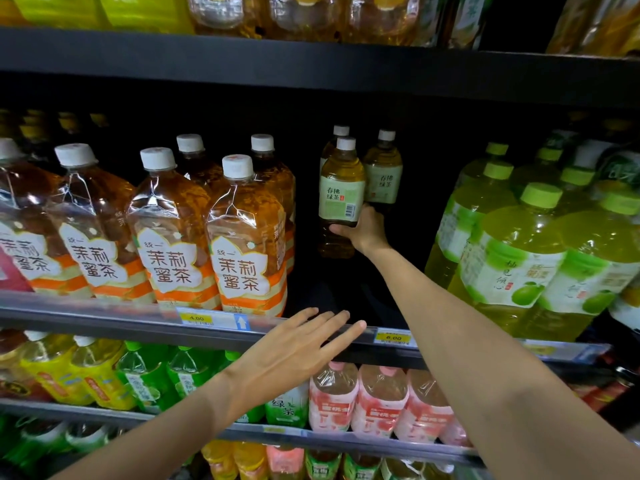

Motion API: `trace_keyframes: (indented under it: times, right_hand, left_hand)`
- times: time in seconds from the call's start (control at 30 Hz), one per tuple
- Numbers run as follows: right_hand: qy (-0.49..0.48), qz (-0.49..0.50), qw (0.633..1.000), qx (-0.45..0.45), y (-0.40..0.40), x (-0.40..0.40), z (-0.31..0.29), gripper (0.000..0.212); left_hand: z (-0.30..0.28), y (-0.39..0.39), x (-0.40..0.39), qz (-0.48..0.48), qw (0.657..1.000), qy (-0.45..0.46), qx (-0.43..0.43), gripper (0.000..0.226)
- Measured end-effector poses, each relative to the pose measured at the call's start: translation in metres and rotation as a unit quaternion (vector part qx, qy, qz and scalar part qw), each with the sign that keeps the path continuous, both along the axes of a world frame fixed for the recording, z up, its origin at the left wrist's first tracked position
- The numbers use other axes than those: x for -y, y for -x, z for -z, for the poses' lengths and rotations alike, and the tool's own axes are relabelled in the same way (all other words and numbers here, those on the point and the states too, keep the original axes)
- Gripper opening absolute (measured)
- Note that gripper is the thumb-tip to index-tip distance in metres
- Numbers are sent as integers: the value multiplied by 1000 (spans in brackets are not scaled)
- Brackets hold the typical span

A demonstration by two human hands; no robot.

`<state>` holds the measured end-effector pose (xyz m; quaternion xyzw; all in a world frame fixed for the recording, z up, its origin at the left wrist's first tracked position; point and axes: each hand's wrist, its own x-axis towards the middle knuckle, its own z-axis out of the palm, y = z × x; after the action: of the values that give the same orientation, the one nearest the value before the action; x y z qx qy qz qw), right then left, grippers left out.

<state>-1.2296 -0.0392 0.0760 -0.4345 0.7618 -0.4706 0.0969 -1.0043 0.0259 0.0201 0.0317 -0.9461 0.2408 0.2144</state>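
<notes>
The right hand [363, 230] reaches far into the dark gap on the middle shelf and grips a small green tea bottle [341, 188] low on its body, thumb at the front and fingers curled round the right side. The bottle stands upright, white cap up, pale green label facing out; I cannot tell whether its base rests on the shelf. 2 matching bottles [382, 174] stand just behind it. The left hand [294, 351] is flat, palm down, its fingers straight and slightly spread over the shelf's front rail [104, 317], close to the 6.00 price tag [393, 337]. Left of the gap stand large jasmine tea bottles [242, 237]; right of it, big lime-green bottles [512, 258]. On the shelf below sit pink peach bottles [377, 400].
</notes>
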Motion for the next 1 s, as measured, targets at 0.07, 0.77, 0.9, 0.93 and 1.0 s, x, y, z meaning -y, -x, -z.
trace_keyframes:
  times: [0.07, 0.77, 0.9, 0.93, 1.0]
  right_hand:
    - [-4, -9, 1000, -3, 5, 2, 0, 55]
    - [-17, 4, 1000, 7, 8, 16, 4, 59]
    - [-19, 8, 999, 46, -2, -2, 2, 80]
    - [-16, 13, 999, 48, -6, -12, 0, 80]
    - [-26, 16, 1000, -2, -17, -42, -7, 63]
  left_hand:
    - [1, 0, 0, -3, 1000, -2, 3, 90]
    - [0, -2, -9, -23, 999, -22, 18, 69]
    - [-6, -3, -10, -32, 998, -38, 39, 71]
    - [-10, -4, -12, -35, 998, -42, 44, 67]
    - [-23, -8, -17, -48, 995, -63, 53, 58]
